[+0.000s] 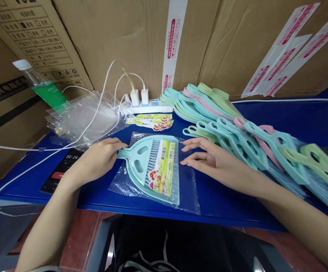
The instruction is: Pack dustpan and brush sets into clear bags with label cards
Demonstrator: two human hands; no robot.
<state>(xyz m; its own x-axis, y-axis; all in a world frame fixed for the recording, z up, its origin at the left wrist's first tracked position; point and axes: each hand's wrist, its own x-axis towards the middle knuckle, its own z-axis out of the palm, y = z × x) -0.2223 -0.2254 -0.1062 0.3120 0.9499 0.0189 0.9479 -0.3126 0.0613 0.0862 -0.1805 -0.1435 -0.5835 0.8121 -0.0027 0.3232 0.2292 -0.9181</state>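
A light-blue dustpan [136, 177] with a small brush [152, 156] nested in it lies on a clear plastic bag [187, 189], or partly inside it; I cannot tell which. A yellow-green printed card [164, 170] rests over the bristles. My left hand [100, 160] is closed around the dustpan's handle end, which its fingers hide. To the right of the dustpan, my right hand [209, 155] hovers by the bag's edge, fingers apart and holding nothing.
Several brushes [237, 139] and dustpans [192, 102] are piled at the right. Plastic bags [87, 117], printed cards [152, 121], a power strip [152, 108] and a bottle [47, 90] are at the back left. White cables cross above a phone [59, 172]. Cardboard boxes [135, 34] stand behind.
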